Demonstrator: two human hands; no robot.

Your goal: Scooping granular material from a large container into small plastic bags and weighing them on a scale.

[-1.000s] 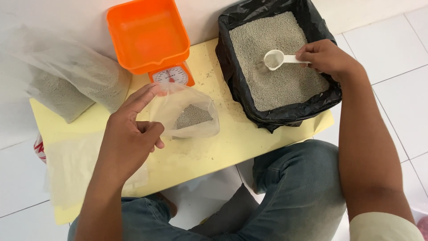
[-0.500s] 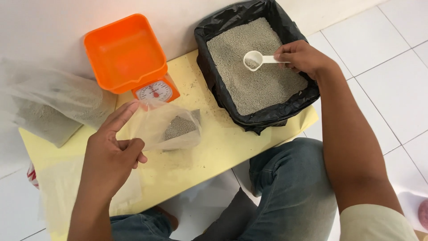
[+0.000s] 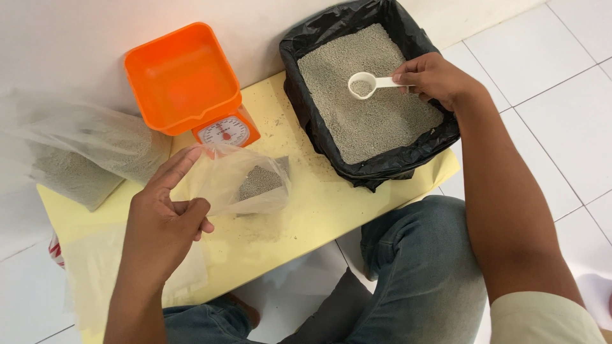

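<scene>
The right hand (image 3: 437,78) has its fingers curled tight round the handle of a small white scoop (image 3: 370,83), thumb on top. The scoop's long axis runs sideways across the view, its handle buried in the fingers and its round bowl pointing away from them toward the left hand's side. The bowl faces up with a little grey grain in it and sits at the surface of the grey granules (image 3: 366,95) just below the fingertips; whether it touches them I cannot tell. Around the granules is a box lined with a black plastic bag (image 3: 382,167).

The left hand (image 3: 162,220) has its forefinger stretched out straight and its thumb pressed toward the folded fingers, pinching the rim of a clear plastic bag (image 3: 239,181). The bag lies flat and extends away from those fingers toward the box, with a small heap of grey grain at its far end.

Just beyond the forefinger tip stands an orange kitchen scale (image 3: 188,86) with its square tray and round dial. All rest on a pale yellow board (image 3: 306,210). On the outer side of the left hand lie two filled clear bags (image 3: 83,150) of the same grain.
</scene>
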